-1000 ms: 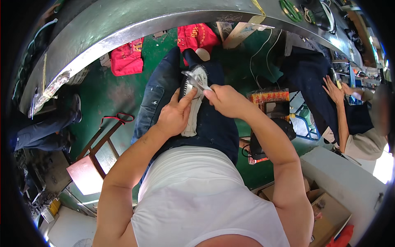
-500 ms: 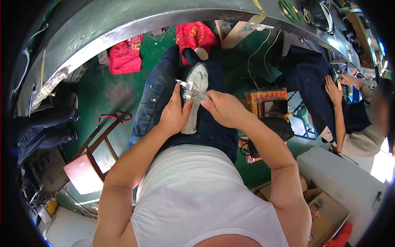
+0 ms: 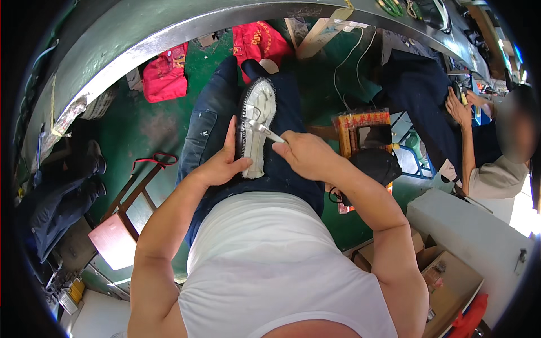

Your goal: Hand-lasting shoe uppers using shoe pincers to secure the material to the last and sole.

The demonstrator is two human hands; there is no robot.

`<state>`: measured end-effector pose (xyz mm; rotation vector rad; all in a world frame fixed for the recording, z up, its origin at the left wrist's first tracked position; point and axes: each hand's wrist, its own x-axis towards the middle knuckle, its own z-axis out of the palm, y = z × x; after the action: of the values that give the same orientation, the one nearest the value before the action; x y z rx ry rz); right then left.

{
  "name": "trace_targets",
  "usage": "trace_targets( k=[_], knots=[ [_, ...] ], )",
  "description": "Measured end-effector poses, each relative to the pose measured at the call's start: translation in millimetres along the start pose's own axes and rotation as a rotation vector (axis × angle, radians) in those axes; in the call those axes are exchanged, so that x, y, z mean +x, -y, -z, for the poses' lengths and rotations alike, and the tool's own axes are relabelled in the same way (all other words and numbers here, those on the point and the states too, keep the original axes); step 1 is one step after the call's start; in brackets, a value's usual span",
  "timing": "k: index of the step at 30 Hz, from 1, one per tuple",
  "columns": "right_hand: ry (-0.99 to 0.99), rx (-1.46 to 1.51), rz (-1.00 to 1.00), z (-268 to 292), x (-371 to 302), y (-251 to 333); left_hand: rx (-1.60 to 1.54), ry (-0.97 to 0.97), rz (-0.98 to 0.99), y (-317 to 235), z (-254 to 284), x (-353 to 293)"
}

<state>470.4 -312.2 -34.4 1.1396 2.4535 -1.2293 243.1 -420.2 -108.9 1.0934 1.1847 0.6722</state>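
- Right hand (image 3: 311,155): closed around the handle of a hammer (image 3: 273,135).
- Left hand (image 3: 226,164): grasping a shoe (image 3: 266,101) by its side, thumb at the near end.
- Shoe: sole up on the person's trousers (image 3: 197,138), hammer head over its middle.
- Ahead: grey bench (image 3: 186,25), green floor (image 3: 160,127).

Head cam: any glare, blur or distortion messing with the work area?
Head view: shoe and hammer read fairly clear, no strong glare over them; bench edge bows into an arc, fisheye; right-rim light patch blown out white; pale panel at left glares; co-worker's head blurred; corners go black.
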Motion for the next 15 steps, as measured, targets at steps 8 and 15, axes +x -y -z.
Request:
trace_targets(
  k=[8,15],
  knots=[
    [-0.028,0.002,0.103,-31.1,-9.2,-27.3,-0.035,-0.134,-0.036,-10.0,14.6,26.7],
    [-0.154,1.031,-0.143,-54.5,-6.8,-69.4,-0.657,-0.255,0.038,-24.9,34.5,35.5]
  ],
)
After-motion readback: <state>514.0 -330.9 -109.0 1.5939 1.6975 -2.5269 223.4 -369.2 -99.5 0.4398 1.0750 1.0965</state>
